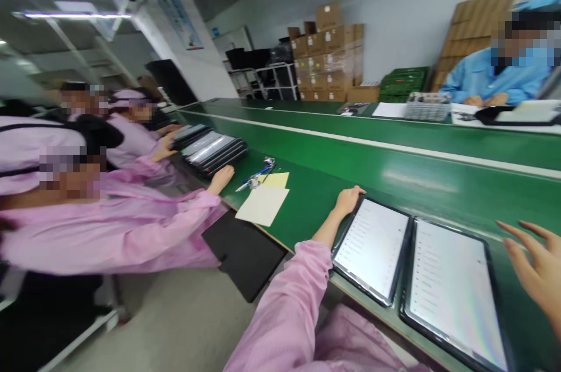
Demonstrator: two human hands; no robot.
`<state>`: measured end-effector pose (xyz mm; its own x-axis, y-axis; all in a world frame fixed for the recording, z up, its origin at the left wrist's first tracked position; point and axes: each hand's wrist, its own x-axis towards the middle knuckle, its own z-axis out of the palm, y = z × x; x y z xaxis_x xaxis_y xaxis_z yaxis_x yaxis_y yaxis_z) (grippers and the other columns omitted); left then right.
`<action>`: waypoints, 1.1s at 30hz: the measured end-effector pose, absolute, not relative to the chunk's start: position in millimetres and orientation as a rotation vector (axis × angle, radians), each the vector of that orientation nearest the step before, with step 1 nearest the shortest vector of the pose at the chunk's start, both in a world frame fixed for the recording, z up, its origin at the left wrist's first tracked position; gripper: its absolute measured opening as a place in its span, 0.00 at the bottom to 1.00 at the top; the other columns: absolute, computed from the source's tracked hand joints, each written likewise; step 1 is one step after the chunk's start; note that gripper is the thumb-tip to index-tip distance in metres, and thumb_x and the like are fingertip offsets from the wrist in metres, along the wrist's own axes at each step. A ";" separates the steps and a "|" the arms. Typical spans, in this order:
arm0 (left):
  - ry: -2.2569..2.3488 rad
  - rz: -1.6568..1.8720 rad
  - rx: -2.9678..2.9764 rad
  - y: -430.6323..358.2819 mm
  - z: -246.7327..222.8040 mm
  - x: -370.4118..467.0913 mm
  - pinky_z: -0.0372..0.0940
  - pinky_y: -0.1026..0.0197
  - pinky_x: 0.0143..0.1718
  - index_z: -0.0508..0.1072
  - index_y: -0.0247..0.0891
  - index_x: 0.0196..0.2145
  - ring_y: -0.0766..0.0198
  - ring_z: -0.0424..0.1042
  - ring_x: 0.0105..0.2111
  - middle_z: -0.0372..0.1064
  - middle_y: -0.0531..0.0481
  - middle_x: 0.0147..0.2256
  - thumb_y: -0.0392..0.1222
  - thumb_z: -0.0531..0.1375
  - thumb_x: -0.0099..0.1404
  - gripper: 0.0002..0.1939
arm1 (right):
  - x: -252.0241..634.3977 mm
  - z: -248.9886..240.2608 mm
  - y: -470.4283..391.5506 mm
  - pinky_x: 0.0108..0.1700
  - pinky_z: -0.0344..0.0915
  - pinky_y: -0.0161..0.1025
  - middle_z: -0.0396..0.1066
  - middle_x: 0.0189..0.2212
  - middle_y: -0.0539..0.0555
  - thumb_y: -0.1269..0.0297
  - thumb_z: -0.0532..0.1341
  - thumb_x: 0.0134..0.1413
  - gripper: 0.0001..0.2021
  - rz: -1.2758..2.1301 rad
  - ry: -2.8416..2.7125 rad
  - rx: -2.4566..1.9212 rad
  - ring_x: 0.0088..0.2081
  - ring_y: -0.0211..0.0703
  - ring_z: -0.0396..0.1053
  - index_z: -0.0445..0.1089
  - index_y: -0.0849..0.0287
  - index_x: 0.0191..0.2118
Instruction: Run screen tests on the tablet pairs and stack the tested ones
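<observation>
Two black-framed tablets with lit white screens lie side by side on the green table. My left hand [349, 200] rests at the top left corner of the left tablet [374, 246], a finger on its edge; whether it grips the frame is unclear. Fingers spread, my right hand [537, 267] is just right of the right tablet [453, 287] and holds nothing.
Paper sheets [263, 205] with pens and a small metallic item [268, 163] lie left of my left hand. Beyond them is a stack of tablets [214, 150] beside co-workers in pink. Across the table [333, 153], a person in blue sits near a wire rack [427, 106].
</observation>
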<state>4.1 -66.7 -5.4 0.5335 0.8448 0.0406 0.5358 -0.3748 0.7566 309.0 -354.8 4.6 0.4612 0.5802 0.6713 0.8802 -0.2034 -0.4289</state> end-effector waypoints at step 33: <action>0.737 0.062 2.185 -39.6 1.1 -34.6 0.59 0.47 0.58 0.59 0.45 0.65 0.54 0.67 0.48 0.63 0.48 0.46 0.45 0.57 0.57 0.37 | 189.5 36.2 -348.5 0.62 0.46 0.72 0.51 0.66 0.60 0.49 0.60 0.65 0.17 0.201 -2.091 -1.844 0.64 0.68 0.48 0.73 0.40 0.56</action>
<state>-34.6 -39.6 1.1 0.8281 0.5259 -0.1941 0.4860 -0.5009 0.7162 189.5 -348.5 36.2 -0.0958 0.9821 0.1620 0.9332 0.1452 -0.3288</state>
